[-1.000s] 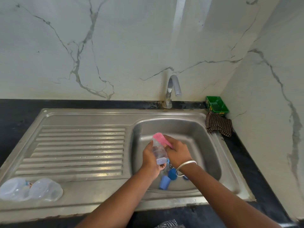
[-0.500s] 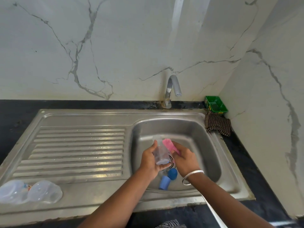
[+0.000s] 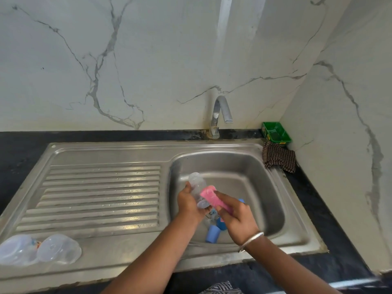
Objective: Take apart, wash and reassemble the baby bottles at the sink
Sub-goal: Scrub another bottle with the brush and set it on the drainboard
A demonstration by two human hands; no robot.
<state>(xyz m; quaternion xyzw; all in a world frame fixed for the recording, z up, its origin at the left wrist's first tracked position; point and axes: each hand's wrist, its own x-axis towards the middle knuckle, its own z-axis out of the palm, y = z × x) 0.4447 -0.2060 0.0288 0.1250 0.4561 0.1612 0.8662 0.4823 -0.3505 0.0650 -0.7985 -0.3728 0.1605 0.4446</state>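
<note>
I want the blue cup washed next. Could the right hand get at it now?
Probably not yet: the right hand grips the pink sponge and hovers above the blue cup in the basin. Nothing else blocks it.

White marble-look wall (image 3: 148, 60) with grey veins behind the grip; a second such wall (image 3: 350, 145) meets it at a corner to the right. Black countertop (image 3: 19, 149) surrounds a steel sink unit (image 3: 101, 153), ribbed drainboard (image 3: 99, 196) left of the grip. Chrome tap (image 3: 218, 115) beyond it. Bright vertical light streak (image 3: 222, 24) on the back wall
</note>
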